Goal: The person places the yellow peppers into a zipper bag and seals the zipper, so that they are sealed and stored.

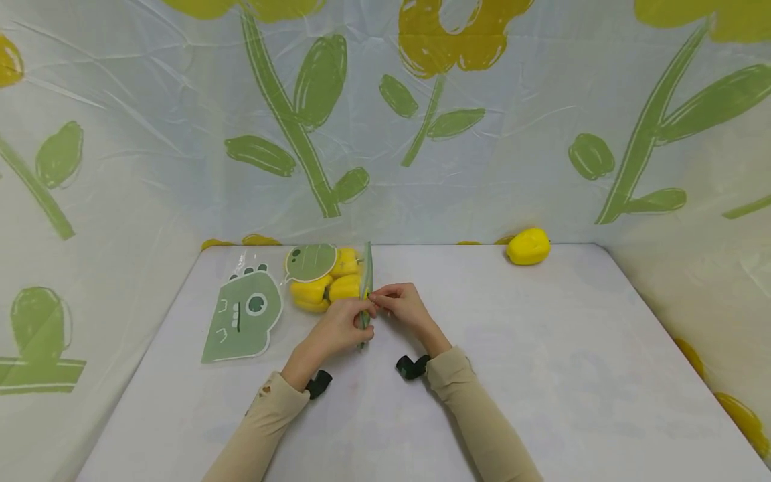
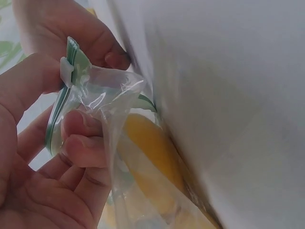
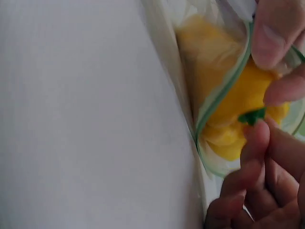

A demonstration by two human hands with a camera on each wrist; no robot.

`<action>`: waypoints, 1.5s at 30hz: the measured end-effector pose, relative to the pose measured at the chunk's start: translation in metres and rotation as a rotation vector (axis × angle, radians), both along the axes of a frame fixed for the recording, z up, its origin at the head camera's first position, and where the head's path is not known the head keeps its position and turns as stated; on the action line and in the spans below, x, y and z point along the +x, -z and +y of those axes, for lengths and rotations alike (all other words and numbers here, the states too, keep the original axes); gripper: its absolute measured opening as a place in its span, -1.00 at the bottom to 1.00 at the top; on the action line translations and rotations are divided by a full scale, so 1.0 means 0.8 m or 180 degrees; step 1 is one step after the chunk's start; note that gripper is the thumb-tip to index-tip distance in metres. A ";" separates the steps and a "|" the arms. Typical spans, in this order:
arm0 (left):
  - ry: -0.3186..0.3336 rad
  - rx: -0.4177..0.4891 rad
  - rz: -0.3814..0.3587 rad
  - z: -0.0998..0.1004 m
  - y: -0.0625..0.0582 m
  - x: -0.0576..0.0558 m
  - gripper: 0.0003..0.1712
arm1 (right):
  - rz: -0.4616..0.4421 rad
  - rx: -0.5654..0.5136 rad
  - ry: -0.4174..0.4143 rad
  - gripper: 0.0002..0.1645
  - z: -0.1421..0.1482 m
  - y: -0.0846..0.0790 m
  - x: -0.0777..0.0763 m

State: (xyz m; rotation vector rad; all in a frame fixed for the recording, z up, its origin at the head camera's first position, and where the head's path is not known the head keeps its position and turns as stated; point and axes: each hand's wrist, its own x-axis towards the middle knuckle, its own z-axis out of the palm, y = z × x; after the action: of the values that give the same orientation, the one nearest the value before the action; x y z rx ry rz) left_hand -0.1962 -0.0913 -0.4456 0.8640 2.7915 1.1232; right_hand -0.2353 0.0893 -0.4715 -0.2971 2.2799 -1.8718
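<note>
— Where is the zip bag?

— Flat on the white table, its green zip strip caught between the fingers of both hands. Yellow peppers sit inside it, just beyond the fingertips.

— How are the fingers set?

— The left hand curls round the strip's near end, thumb and fingers pinching it beside the white slider. The right hand pinches the strip just past them.

— Anything else around?

— A dinosaur-print bag lies left of the left fingers; a loose yellow pepper sits well beyond the right ones.
</note>
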 end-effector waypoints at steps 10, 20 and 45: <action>0.0061 0.0045 0.0113 0.000 0.001 0.002 -0.80 | -0.0061 -0.0066 0.0166 -0.78 -0.006 0.005 0.001; 0.0058 0.0086 0.0071 0.000 0.002 0.001 -0.78 | -0.0026 0.0133 -0.0159 -0.74 0.003 -0.004 0.003; -0.0029 0.0066 -0.0041 0.001 -0.002 0.004 -0.81 | 0.1108 0.0762 0.2271 -0.41 0.280 -0.068 -0.071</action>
State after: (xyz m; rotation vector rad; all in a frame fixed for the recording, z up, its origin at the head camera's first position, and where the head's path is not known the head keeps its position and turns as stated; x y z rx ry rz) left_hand -0.1931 -0.0904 -0.4444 0.8434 2.7811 1.1568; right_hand -0.2918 0.3129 -0.4170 0.2951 3.1160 -1.8920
